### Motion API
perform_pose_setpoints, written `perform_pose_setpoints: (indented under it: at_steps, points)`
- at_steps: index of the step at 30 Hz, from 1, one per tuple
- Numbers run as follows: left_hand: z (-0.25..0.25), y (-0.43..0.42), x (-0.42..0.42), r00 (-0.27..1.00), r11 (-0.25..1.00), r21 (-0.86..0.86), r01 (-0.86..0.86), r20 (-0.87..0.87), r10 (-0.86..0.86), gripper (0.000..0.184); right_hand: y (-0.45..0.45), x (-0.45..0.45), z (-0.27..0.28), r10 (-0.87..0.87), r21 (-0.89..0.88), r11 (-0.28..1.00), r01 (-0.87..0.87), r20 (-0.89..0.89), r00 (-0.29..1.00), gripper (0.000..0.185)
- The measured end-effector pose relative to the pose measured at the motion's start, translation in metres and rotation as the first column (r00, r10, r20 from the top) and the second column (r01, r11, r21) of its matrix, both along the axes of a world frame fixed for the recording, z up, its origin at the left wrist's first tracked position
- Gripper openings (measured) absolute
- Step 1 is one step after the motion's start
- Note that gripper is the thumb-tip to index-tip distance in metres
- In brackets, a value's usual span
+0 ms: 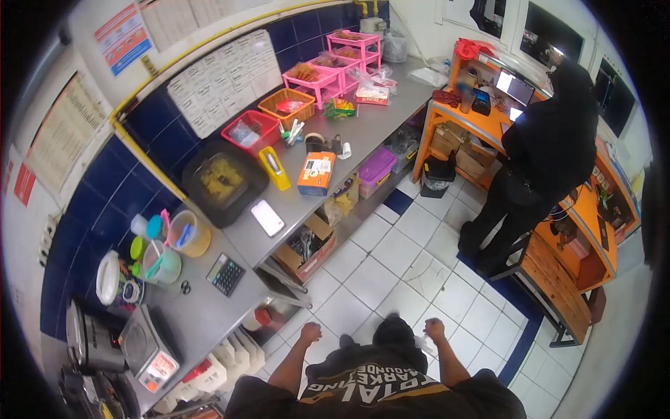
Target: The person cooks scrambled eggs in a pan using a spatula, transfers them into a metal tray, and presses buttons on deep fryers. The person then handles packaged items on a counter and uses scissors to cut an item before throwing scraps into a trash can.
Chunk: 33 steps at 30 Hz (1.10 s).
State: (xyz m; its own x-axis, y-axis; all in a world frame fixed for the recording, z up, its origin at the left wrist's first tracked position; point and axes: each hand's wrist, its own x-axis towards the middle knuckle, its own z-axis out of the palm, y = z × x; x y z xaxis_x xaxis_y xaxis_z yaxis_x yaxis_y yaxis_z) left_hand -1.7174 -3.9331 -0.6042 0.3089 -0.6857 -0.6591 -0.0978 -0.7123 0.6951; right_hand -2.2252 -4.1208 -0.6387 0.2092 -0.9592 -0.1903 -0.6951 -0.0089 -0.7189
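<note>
My left hand hangs low at my side, over the floor beside the steel counter's corner. Its fingers are curled in, and nothing shows in them. On my other side, my right hand is also closed, above the white floor tiles. Something pale and blurry shows just below it; I cannot make out whether it is held. Neither hand touches the counter. Nearest to my left hand on that counter are a black calculator and a phone with a lit screen.
An orange box, a black tub and a red basket stand along the counter. A digital scale is at the near left. A person in black stands at an orange desk. A wooden bench is at right.
</note>
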Motion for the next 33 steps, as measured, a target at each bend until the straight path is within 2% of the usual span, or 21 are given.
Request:
perform_pose_setpoints:
  at_steps: [1,3,6,8,9,11,13,14,15,17,18,19,20,21,23,25,30,33]
  points:
    - [0.011,-0.028,0.0,0.999,0.999,-0.015,-0.031,-0.041,0.031,0.01,-0.028,0.012,-0.004,0.06,-0.087,0.994,-0.063,-0.036,0.998,0.025]
    - [0.026,-0.087,0.003,0.992,0.996,-0.013,-0.089,-0.094,0.088,0.014,-0.088,0.042,-0.011,-0.042,-0.005,0.999,0.042,0.004,0.999,0.023]
    - [0.032,-0.161,-0.002,0.984,0.994,-0.007,-0.105,-0.147,0.102,0.024,-0.172,0.097,0.033,-0.044,-0.032,0.999,0.042,-0.067,0.997,0.021]
    - [0.04,-0.208,-0.013,0.977,0.993,-0.009,-0.115,-0.183,0.111,0.028,-0.234,0.136,0.067,-0.03,-0.008,1.0,0.031,0.105,0.994,0.019]
    - [0.045,-0.229,-0.018,0.972,0.992,-0.013,-0.124,-0.204,0.119,0.029,-0.261,0.156,0.082,-0.024,-0.007,1.0,0.025,0.111,0.993,0.019]
    - [0.057,-0.274,-0.033,0.956,0.989,-0.02,-0.147,-0.258,0.137,0.03,-0.313,0.193,0.109,0.091,-0.105,0.992,-0.071,0.198,0.976,0.019]
    - [0.079,-0.325,-0.042,0.992,0.995,-0.071,-0.072,-0.107,0.064,0.032,-0.363,0.233,0.138,0.217,-0.12,0.974,-0.192,0.257,0.942,0.018]
    - [0.097,-0.349,-0.043,0.996,0.988,-0.141,0.058,0.069,-0.049,0.035,-0.387,0.254,0.149,0.302,-0.185,0.946,-0.266,0.205,0.931,0.019]
    - [0.104,-0.372,-0.039,0.997,0.99,-0.132,0.047,0.064,-0.039,0.035,-0.406,0.273,0.16,0.38,-0.236,0.91,-0.341,0.144,0.914,0.02]
    - [0.112,-0.413,-0.04,0.999,0.981,-0.189,0.033,0.019,-0.03,0.033,-0.437,0.311,0.206,0.448,-0.225,0.882,-0.414,0.133,0.884,0.023]
    - [0.122,-0.434,-0.038,1.0,0.982,-0.187,0.02,0.009,-0.019,0.033,-0.452,0.331,0.216,0.497,-0.311,0.837,-0.451,0.086,0.864,0.025]
    - [0.138,-0.453,-0.035,0.996,0.974,-0.223,-0.04,-0.084,0.021,0.032,-0.466,0.351,0.224,0.542,-0.396,0.78,-0.485,0.037,0.84,0.027]
    - [0.152,-0.472,-0.03,0.983,0.961,-0.256,-0.101,-0.174,0.057,0.032,-0.477,0.37,0.237,0.552,-0.395,0.773,-0.496,0.033,0.833,0.027]
    - [0.159,-0.49,-0.021,0.982,0.959,-0.26,-0.111,-0.175,0.066,0.032,-0.487,0.389,0.252,0.59,-0.385,0.747,-0.542,0.009,0.807,0.028]
    - [0.171,-0.521,-0.003,0.921,0.941,-0.244,-0.232,-0.368,0.132,0.03,-0.509,0.425,0.257,0.628,-0.371,0.72,-0.587,-0.013,0.778,0.029]
    - [0.19,-0.551,0.017,0.912,0.939,-0.236,-0.249,-0.384,0.145,0.03,-0.526,0.451,0.25,0.669,-0.498,0.619,-0.607,-0.07,0.74,0.034]
    - [0.231,-0.614,0.06,0.875,0.923,-0.239,-0.301,-0.455,0.167,0.032,-0.57,0.463,0.26,0.669,-0.435,0.673,-0.598,0.012,0.744,0.033]
    - [0.24,-0.654,0.082,0.871,0.917,-0.296,-0.269,-0.482,0.099,0.031,-0.613,0.455,0.264,0.622,-0.416,0.724,-0.549,0.051,0.781,0.031]
